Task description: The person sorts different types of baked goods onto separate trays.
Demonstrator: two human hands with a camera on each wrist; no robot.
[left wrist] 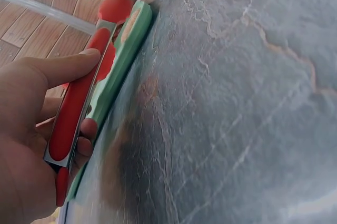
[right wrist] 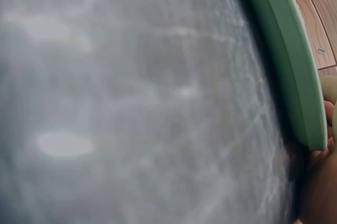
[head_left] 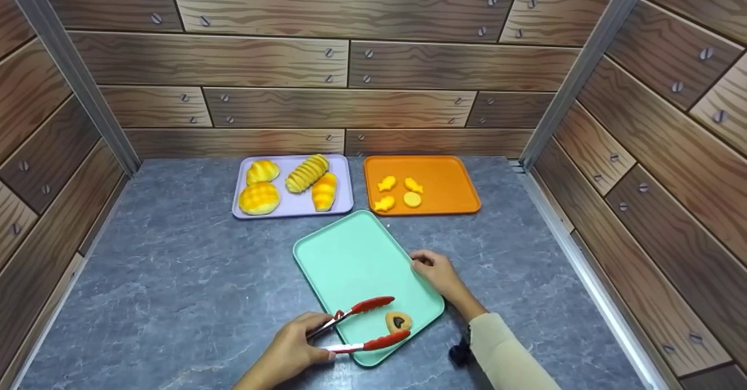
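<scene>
In the head view my left hand [head_left: 296, 343] holds red-tipped metal tongs [head_left: 373, 304] low over the mint-green tray [head_left: 356, 261]. The tongs' arms stand spread, one on either side of a small tan cookie [head_left: 397, 317] with a dark heart-shaped centre. That cookie lies near the tray's near right corner. The left wrist view shows my thumb along the red handle [left wrist: 71, 108] and fingers curled behind it. My right hand [head_left: 435, 270] grips the tray's right edge, its fingertips at the rim. In the right wrist view those fingers are mostly hidden by the tray's side [right wrist: 295, 61].
Behind the green tray, a lilac tray [head_left: 283, 208] bears several bread rolls [head_left: 259, 197]. To its right, an orange tray [head_left: 449, 183] holds several small yellow fish-shaped pieces [head_left: 386, 183] and a round one [head_left: 412, 199]. Wood-patterned walls [head_left: 350, 63] enclose the grey marbled table [head_left: 192, 296].
</scene>
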